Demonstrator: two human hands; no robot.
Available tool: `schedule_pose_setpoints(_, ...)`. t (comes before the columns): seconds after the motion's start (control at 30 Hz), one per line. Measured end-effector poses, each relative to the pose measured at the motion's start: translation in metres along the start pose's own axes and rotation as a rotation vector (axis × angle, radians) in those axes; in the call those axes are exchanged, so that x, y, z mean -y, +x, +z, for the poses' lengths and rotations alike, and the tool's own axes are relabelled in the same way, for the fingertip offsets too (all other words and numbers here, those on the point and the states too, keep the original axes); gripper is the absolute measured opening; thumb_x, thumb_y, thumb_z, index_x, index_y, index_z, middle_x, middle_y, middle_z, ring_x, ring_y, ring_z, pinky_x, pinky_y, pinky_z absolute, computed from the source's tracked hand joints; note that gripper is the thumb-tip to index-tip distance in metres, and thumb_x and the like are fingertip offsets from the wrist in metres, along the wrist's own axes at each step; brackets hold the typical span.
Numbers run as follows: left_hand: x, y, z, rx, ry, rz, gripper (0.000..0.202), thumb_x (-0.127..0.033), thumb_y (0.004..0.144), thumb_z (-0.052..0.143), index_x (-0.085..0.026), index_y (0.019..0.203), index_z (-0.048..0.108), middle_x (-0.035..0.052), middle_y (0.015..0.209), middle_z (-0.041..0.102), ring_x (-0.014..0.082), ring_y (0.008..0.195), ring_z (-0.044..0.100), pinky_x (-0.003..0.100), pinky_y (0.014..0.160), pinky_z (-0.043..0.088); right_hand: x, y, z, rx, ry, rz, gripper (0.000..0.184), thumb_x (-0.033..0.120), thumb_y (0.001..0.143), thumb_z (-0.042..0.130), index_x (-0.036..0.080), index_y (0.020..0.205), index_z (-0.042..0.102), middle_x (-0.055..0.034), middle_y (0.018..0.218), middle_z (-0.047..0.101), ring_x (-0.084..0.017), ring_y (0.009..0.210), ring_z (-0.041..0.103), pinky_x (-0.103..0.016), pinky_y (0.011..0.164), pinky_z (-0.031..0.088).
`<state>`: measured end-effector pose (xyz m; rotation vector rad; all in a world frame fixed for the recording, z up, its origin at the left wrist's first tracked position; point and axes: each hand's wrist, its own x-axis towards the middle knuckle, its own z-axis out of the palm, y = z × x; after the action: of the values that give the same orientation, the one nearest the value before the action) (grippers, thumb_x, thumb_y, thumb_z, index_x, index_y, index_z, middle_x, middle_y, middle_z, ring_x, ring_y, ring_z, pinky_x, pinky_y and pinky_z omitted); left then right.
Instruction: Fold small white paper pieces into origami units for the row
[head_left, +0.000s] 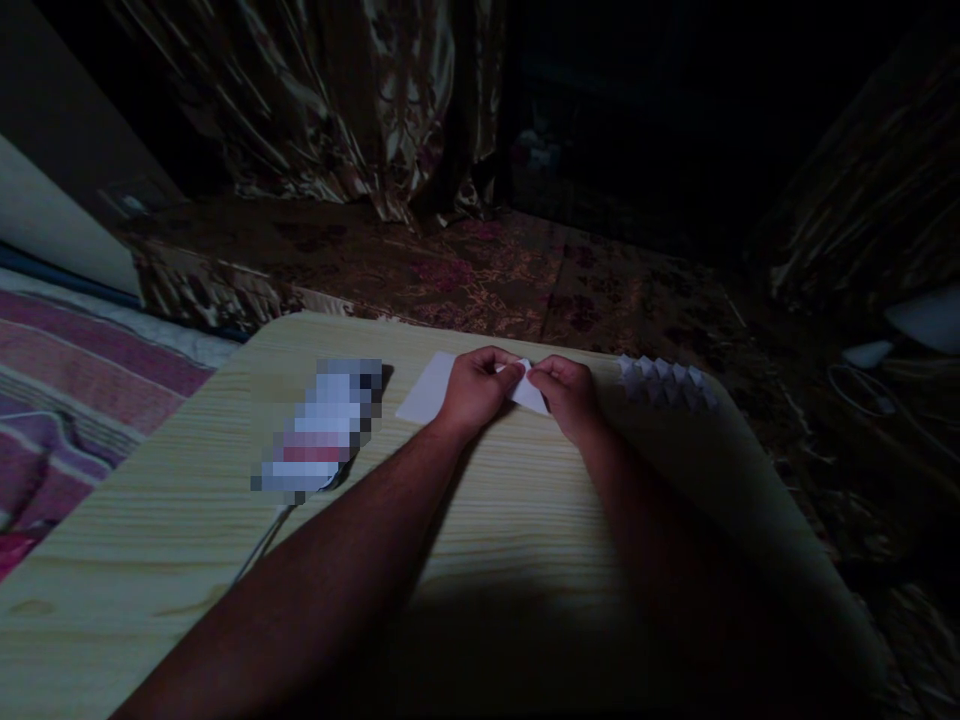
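Near the far edge of the wooden table (480,500), both hands pinch one small piece of folded white paper (531,395). My left hand (478,385) has its thumb and fingers closed on the paper's left side. My right hand (566,390) grips its upper right part, thumb close to the other thumb. A flat white paper sheet (425,390) lies on the table just left of my left hand, partly covered by it. To the right stand several small folded paper pieces (664,380) with pointed tops, set in rows.
On the table's left lies a pixelated phone-like object (322,430) with a white cable (261,543). A striped bedspread (60,380) is at the left. Beyond the table are a patterned cloth-covered ledge (465,265) and shiny curtains (397,100). A lamp-like object (930,320) sits right.
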<state>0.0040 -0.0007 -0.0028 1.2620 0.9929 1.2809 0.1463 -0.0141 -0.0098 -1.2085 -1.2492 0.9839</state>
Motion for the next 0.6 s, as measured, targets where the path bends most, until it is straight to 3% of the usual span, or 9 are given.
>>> schedule_pose_setpoints(0.23, 0.0066, 0.0041, -0.0017, -0.098, -0.061, 0.016, 0.024, -0.034, 0.066, 0.072, -0.014, 0.079, 0.068, 0.002, 0.066, 0.064, 0.0106, 0.054, 0.052, 0.022, 0.051, 0.04, 0.0029, 0.0, 0.0019, 0.0, -0.035, -0.014, 0.018, 0.034, 0.067, 0.066, 0.017, 0.067, 0.06, 0.0039, 0.055, 0.055, -0.009, 0.05, 0.044, -0.023, 0.049, 0.032)
schedule_pose_setpoints(0.4, 0.0017, 0.0015, -0.0017, -0.021, -0.071, 0.027, 0.037, -0.025, 0.066, 0.069, -0.018, 0.102, 0.069, 0.0003, 0.075, 0.065, 0.0101, 0.058, 0.053, 0.021, 0.054, 0.041, 0.0032, -0.001, 0.0007, 0.02, -0.045, -0.029, 0.017, 0.032, 0.068, 0.064, 0.017, 0.065, 0.059, 0.0037, 0.056, 0.055, -0.009, 0.05, 0.044, -0.023, 0.049, 0.032)
schedule_pose_setpoints(0.6, -0.0012, 0.0003, -0.0014, -0.009, -0.034, 0.038, 0.026, -0.023, 0.064, 0.067, -0.015, 0.088, 0.07, 0.002, 0.077, 0.066, 0.0125, 0.064, 0.056, 0.023, 0.06, 0.043, 0.0028, -0.0005, 0.001, -0.013, -0.009, -0.01, 0.018, 0.034, 0.068, 0.065, 0.018, 0.065, 0.059, 0.0041, 0.054, 0.054, -0.01, 0.049, 0.045, -0.023, 0.047, 0.033)
